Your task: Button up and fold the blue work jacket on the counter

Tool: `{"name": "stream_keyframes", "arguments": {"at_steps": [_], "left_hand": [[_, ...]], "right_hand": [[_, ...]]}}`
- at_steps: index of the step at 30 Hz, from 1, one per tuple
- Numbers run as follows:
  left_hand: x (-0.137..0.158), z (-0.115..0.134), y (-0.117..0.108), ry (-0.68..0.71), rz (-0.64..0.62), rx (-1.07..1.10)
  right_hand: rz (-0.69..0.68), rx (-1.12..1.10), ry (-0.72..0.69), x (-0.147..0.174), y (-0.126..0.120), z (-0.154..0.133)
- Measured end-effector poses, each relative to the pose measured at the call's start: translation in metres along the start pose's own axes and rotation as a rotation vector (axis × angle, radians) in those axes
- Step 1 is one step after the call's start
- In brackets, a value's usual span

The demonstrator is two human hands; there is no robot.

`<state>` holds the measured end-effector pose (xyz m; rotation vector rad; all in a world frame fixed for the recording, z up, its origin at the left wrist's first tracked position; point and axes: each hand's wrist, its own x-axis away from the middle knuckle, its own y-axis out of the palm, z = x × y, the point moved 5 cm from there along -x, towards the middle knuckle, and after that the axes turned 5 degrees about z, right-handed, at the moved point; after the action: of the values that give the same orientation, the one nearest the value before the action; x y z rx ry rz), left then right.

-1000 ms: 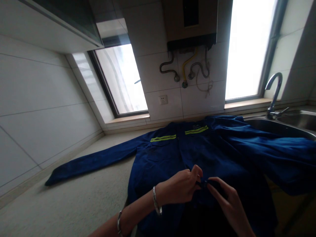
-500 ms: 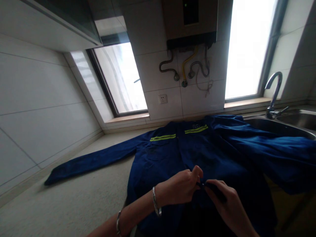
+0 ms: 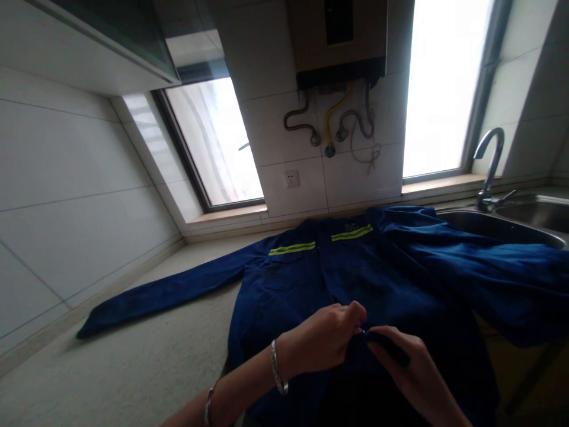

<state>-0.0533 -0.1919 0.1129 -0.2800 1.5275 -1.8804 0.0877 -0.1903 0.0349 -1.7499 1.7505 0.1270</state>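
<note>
A dark blue work jacket [image 3: 275, 296] with yellow-green reflective stripes across the chest lies spread over the counter. One sleeve stretches out to the left, and the other drapes to the right across the sink's edge. At the jacket's lower front, my left hand [image 3: 326, 335] is closed in a pinch on the front edge. My right hand [image 3: 411, 362] grips the facing part of that edge, its fingers folded over the blue cloth. Between the fingertips shows a small shiny spot, too small to name. Silver bangles circle my left wrist and forearm.
The pale counter [image 3: 151, 356] runs along the tiled wall. At the right is a steel sink [image 3: 533, 228] with a curved faucet [image 3: 491, 166]. A water heater [image 3: 338, 41] with hoses hangs above, and a cabinet [image 3: 102, 41] juts out at upper left.
Both hands keep their hold on the jacket's front edge, with only a slight shift of the fingers. The whole view has moved a little.
</note>
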Motion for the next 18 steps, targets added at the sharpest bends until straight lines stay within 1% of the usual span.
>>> {"name": "stream_keyframes", "arguments": {"at_steps": [2,5,7,8,10,11,14,16,18], "left_hand": [[0.000,0.000,-0.003,0.012,0.049,-0.030],[0.000,0.001,-0.013,-0.005,0.164,-0.061],[0.000,0.000,-0.022,-0.062,0.224,-0.037],[0.000,-0.002,-0.026,-0.102,0.232,-0.015],[0.001,-0.007,-0.031,-0.180,0.198,0.015],[0.001,-0.009,-0.032,-0.201,0.156,0.020],[0.003,-0.009,-0.028,-0.166,0.002,-0.003],[0.005,-0.004,-0.023,-0.125,-0.055,-0.096],[0.008,0.003,-0.020,-0.106,-0.055,-0.264]], "right_hand": [[-0.031,0.015,-0.049,0.000,0.003,-0.002],[-0.069,0.069,-0.185,0.000,0.010,-0.007],[-0.038,0.110,-0.268,-0.001,0.013,-0.008],[-0.005,0.125,-0.297,-0.001,0.013,-0.008],[0.070,0.142,-0.343,-0.001,0.012,-0.007],[0.108,0.145,-0.369,0.000,0.011,-0.007],[0.201,0.153,-0.427,0.004,0.004,-0.008],[0.225,0.155,-0.448,0.006,0.000,-0.010],[0.221,0.147,-0.476,0.008,-0.003,-0.013]]}}
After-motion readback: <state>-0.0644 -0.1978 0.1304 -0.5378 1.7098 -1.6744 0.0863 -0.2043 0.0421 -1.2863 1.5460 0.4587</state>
